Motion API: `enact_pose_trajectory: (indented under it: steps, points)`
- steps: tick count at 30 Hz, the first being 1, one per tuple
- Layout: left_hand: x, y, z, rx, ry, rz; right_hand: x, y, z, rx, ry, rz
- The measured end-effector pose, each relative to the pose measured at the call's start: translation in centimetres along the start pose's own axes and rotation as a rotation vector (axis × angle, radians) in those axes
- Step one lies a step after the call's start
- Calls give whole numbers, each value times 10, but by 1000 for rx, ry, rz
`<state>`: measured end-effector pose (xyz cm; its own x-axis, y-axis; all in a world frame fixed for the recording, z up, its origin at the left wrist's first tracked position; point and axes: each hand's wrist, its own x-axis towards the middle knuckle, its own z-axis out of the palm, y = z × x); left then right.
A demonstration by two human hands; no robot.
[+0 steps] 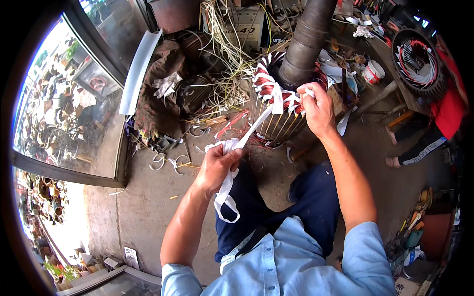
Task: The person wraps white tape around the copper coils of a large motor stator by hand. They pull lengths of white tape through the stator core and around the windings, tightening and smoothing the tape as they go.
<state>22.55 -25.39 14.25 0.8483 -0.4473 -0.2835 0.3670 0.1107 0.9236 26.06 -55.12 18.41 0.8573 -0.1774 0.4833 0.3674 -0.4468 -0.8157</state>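
Note:
In front of me stands a large motor stator (pixel 284 126), its red copper windings (pixel 266 81) bound in places with white tape. My left hand (pixel 217 167) is closed round a bunch of white cloth tape (pixel 227 192), and a loop of it hangs below over my leg. From there a taut strip runs up to the windings' near rim. My right hand (pixel 316 108) is closed at the right side of the windings, with a bit of white tape showing at its fingers. A thick dark metal column (pixel 303 47) rises from the stator's middle and hides part of its bore.
A tangle of pale wires (pixel 227 44) lies behind, beside a dark cloth heap (pixel 160 93). Right of it are a white bucket (pixel 373 72) and another wound stator (pixel 417 61). A person in red (pixel 447 113) is at the far right. A glass door (pixel 74 103) stands left.

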Motion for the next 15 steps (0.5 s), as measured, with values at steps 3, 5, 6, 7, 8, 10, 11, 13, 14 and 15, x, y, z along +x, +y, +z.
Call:
enact_pose_trajectory:
  steps: [3,5,6,7,8,10,11,13,14,15]
  points:
    - [-12,-1,0,-4,-4,-1,-1,-5,-3,-303,-69,-187]
    - [-20,-3,1,19,4,2,-1,-7,-3,-419,-85,-326]
    - [-24,-4,1,24,0,8,-1,-8,-3,-424,-94,-316]
    - [-29,-5,0,17,-16,9,0,-8,-2,-437,-106,-301]
    - [-35,-6,-2,34,-8,-24,1,-9,-3,-454,-113,-284]
    - [-50,-10,-8,44,11,-75,2,-10,-5,-454,-122,-287]
    - [-58,-13,-12,39,6,-65,2,-10,-5,-469,-130,-303]
    - [-73,-20,-21,41,22,-82,0,-11,-7,-497,-131,-354]
    - [-80,-25,-25,41,29,-93,-1,-11,-7,-510,-123,-389]
    - [-89,-28,-30,49,46,-105,-3,-10,-7,-521,-122,-418]
